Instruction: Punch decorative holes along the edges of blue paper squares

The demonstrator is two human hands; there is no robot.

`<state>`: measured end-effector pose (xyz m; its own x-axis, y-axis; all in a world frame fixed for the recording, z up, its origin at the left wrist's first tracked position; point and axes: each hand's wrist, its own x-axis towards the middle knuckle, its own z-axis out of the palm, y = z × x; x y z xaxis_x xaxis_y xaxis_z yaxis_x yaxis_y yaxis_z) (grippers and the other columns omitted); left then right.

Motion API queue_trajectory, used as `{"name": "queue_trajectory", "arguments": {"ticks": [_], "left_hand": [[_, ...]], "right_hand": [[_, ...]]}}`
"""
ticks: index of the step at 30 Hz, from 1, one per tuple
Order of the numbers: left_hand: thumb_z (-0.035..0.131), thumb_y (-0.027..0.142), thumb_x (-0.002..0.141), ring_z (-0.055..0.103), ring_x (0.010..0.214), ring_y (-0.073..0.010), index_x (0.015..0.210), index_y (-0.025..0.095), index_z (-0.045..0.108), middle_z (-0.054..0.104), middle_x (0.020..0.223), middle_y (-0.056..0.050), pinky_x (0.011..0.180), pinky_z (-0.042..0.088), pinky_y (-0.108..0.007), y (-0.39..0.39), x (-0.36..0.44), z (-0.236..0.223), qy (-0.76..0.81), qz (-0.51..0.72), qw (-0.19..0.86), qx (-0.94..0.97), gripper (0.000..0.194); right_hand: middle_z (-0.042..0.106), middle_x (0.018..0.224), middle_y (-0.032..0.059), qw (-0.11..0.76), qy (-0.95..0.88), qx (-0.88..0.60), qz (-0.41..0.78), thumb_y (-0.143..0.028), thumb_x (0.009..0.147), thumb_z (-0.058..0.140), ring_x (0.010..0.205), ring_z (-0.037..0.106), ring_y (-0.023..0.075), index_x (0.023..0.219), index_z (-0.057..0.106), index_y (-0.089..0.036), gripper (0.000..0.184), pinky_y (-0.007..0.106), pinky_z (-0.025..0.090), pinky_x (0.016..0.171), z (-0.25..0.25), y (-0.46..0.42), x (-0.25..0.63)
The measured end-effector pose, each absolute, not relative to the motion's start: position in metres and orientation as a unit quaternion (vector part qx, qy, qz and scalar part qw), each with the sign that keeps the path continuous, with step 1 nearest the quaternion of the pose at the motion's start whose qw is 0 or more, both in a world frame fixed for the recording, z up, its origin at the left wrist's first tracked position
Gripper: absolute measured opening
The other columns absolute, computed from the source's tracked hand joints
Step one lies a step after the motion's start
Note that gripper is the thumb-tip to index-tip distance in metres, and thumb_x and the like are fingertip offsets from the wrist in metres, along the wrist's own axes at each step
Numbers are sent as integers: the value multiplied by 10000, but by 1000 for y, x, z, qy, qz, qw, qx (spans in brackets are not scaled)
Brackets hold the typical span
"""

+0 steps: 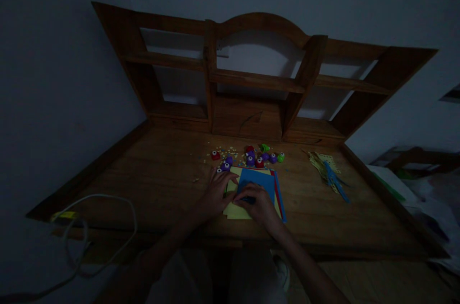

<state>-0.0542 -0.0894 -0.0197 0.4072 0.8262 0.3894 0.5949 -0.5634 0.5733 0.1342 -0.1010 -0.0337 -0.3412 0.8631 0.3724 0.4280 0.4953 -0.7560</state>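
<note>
Blue paper (pixel 264 182) lies on top of a small stack near the front edge of the wooden surface (pixel 172 184), between and partly beneath the person's hands. Yellow sheets (pixel 239 213) stick out from under it at the left and the front, and a red sheet (pixel 277 194) shows as a narrow band along the right side, with more blue beyond it.

The right hand (pixel 259 201) is over the blue paper, its thumb and fingertips drawn together at the left edge of that sheet; the dim light makes it impossible to tell whether they pinch anything. The left hand (pixel 217 191) is at the left side of the stack, thumb and forefinger apart over the yellow; its other fingers are hidden, so I cannot tell whether it grasps something.

Just behind the stack sit craft punches with pale round tops: a red punch (pixel 215 155) at the left, purple punches (pixel 227 165) near the left hand, and a closer group of purple, red and green ones to the right. Tiny paper cutouts (pixel 230 152) are scattered among them. Well to the right, yellow strips (pixel 316 163), some perforated, lie tangled with blue strips (pixel 334 182). A wooden shelf unit (pixel 260 83) rises at the back.
</note>
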Motion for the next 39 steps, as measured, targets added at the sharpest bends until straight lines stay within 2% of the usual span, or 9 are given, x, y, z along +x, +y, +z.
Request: {"name": "queue_trajectory", "arguments": {"ticks": [11, 17, 22, 26, 33, 39], "left_hand": [[546, 148, 834, 498, 1196, -238, 1145, 254, 535, 625, 1141, -31, 1183, 66, -516, -91, -54, -20, 437, 318, 168, 824, 328], [549, 175, 846, 496, 1201, -240, 1138, 248, 537, 620, 1137, -33, 1183, 107, -500, -91, -55, -19, 438, 314, 169, 825, 302], [531, 205, 875, 493, 1211, -247, 1211, 245, 509, 608, 1168, -54, 1185, 93, -506, -94, -55, -19, 428, 314, 158, 832, 339], [543, 195, 858, 481, 1224, -245, 1228, 243, 508, 601, 1182, -56, 1185, 84, -502, -95, -55, -20, 425, 313, 150, 836, 374], [559, 190, 835, 484, 1218, -237, 1221, 251, 519, 604, 1171, -44, 1173, 129, -480, -95, -55, -15, 429, 312, 165, 832, 393], [571, 162, 814, 480, 1221, -232, 1208, 250, 513, 602, 1167, -39, 1170, 136, -460, -94, -55, -16, 430, 315, 174, 828, 408]], "right_hand": [[661, 824, 17, 356, -789, -367, 341, -356, 781, 767, 766, 639, 154, 781, 782, -266, 91, 280, 519, 698, -25, -85, 141], [664, 833, 21, 341, -797, -348, 358, -360, 789, 760, 789, 643, 159, 800, 784, -259, 104, 285, 519, 718, -23, -83, 146], [684, 819, 15, 342, -802, -338, 353, -342, 796, 754, 780, 651, 159, 793, 768, -247, 96, 283, 518, 732, -20, -85, 146], [697, 796, 7, 351, -808, -328, 341, -305, 776, 775, 779, 645, 154, 806, 753, -228, 85, 271, 505, 738, -17, -86, 145], [692, 797, 11, 357, -803, -331, 345, -373, 773, 766, 769, 633, 160, 802, 741, -223, 155, 273, 497, 708, -16, -87, 144], [676, 778, 5, 358, -795, -340, 353, -367, 760, 776, 743, 614, 152, 792, 739, -218, 157, 266, 483, 693, -18, -86, 145]]}}
